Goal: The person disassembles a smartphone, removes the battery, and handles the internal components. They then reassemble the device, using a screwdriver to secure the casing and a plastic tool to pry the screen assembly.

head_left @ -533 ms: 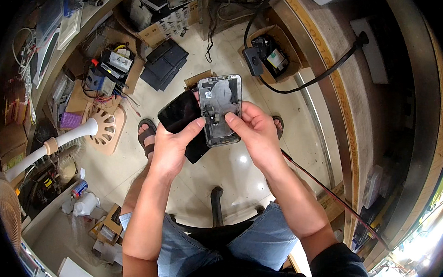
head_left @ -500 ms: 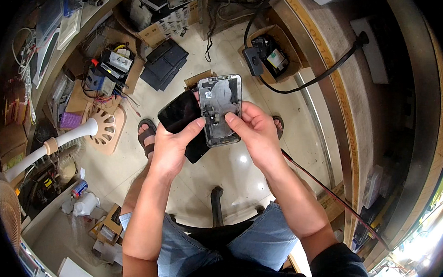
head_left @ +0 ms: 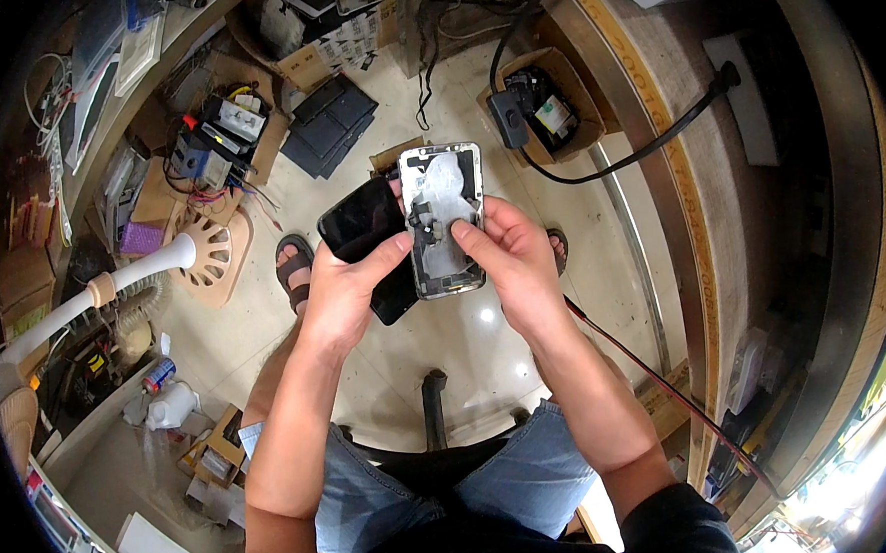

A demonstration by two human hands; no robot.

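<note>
My right hand [head_left: 516, 265] grips a phone screen panel [head_left: 444, 196] by its right side, thumb lying across its surface. The panel's inner side faces up: a pale frame, a grey metal plate and small dark flex cables near the left edge. My left hand [head_left: 344, 288] is closed around two dark, glossy phones or phone screens. One black screen [head_left: 360, 219] slants up to the left; another black screen [head_left: 396, 297] shows below my thumb, crossing beneath. The left thumb tip meets the panel's left edge. Left fingers are mostly hidden underneath.
Beyond my hands on the tiled floor lie stacked black flat panels [head_left: 329, 128]. A carton of electronics [head_left: 221, 153] stands left, another carton [head_left: 544, 106] right. A black cable with a switch [head_left: 507, 121] hangs by the right bench. A white fan pole and base [head_left: 212, 257] stand at left.
The phone screen panel has tilted, so its metal plate catches more light and looks brighter. My left hand and the black screens have barely moved.
</note>
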